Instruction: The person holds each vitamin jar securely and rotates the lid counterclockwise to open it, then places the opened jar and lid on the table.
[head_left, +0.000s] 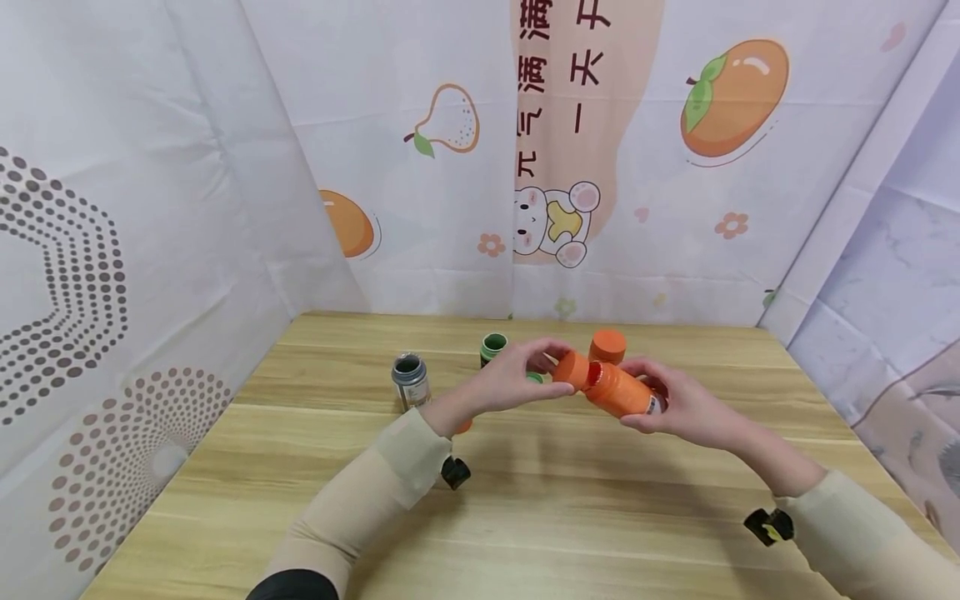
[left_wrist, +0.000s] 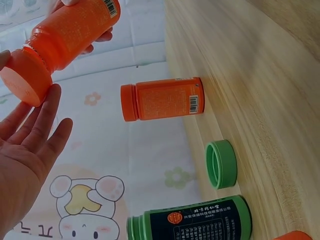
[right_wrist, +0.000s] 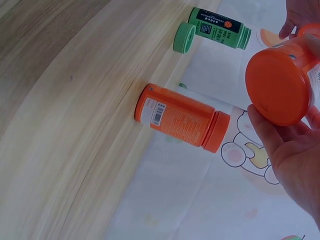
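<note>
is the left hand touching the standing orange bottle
Apart: the left wrist view shows white backdrop between the left hand and the standing orange bottle.

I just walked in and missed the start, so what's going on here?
A person's right hand holds a tilted orange bottle above the table, and the left hand holds an orange cap at its mouth. A second orange bottle stands capped on the table. A green bottle stands open, its green cap beside it, and a grey bottle is open too.

Extends forearms (head_left: 367, 496) forward and inward; holds left hand (head_left: 516, 377) and right hand (head_left: 686, 406) raised, gripping, near each other.
</note>
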